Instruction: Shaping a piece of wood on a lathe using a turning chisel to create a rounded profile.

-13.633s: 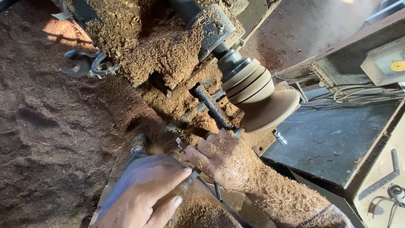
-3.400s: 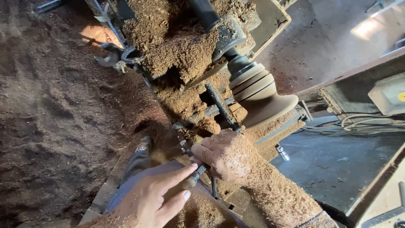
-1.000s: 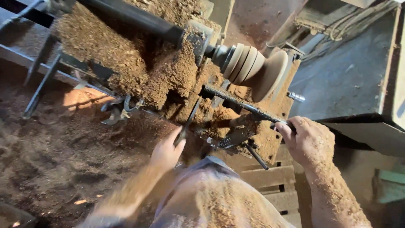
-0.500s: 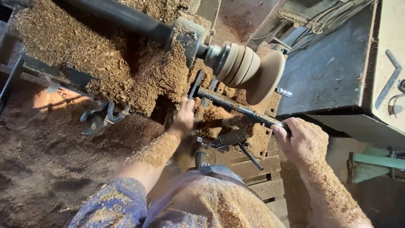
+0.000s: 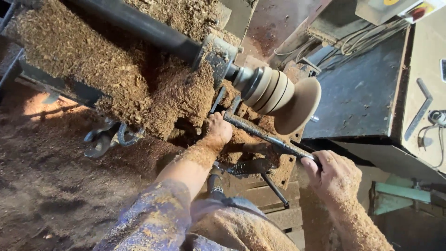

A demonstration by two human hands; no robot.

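Observation:
A round, grooved wooden piece point(image 5: 278, 95) with a wide flared end sits on the lathe spindle point(image 5: 218, 58). Below it a long dark metal turning tool point(image 5: 265, 135) lies across the tool rest. My left hand point(image 5: 217, 130), dusted with sawdust, grips the tool's front end close to the wood. My right hand point(image 5: 332, 174) is closed around the tool's rear end, lower right. My blue sleeve point(image 5: 153, 218) is speckled with wood chips.
Thick brown sawdust point(image 5: 93, 60) covers the lathe bed and the floor at left. A dark metal cabinet point(image 5: 362, 88) with cables stands at right. Wooden pallet slats point(image 5: 274, 214) lie under the lathe, and a black clamp lever point(image 5: 274, 188) sticks out beneath the rest.
My left hand has shifted slightly along the tool's front end toward the wood. The view has tilted and moved closer; my right hand keeps its hold on the rear end.

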